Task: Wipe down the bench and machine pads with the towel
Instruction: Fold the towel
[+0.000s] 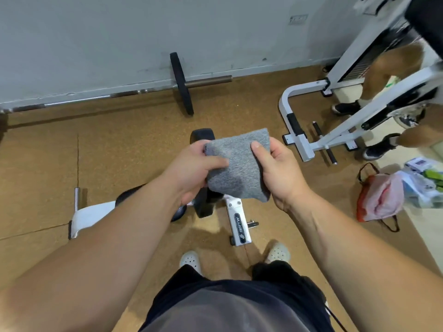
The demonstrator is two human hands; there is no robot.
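A folded grey towel (238,164) is held up in front of me, above the floor. My left hand (195,170) grips its left edge with the thumb laid across the cloth. My right hand (275,171) holds the right edge, thumb on top. Below the towel stands a low white machine frame (238,224) with black roller pads (203,136); one pad shows above the towel, another (205,204) partly below it. Most of this machine is hidden by my hands and forearms.
A barbell with a black plate (182,82) lies along the grey wall. A white machine frame (302,137) stands at the right, with another person's legs and dark shoes (378,147) beside it. Bags (381,195) sit on the floor at right. My white shoes (191,259) are below.
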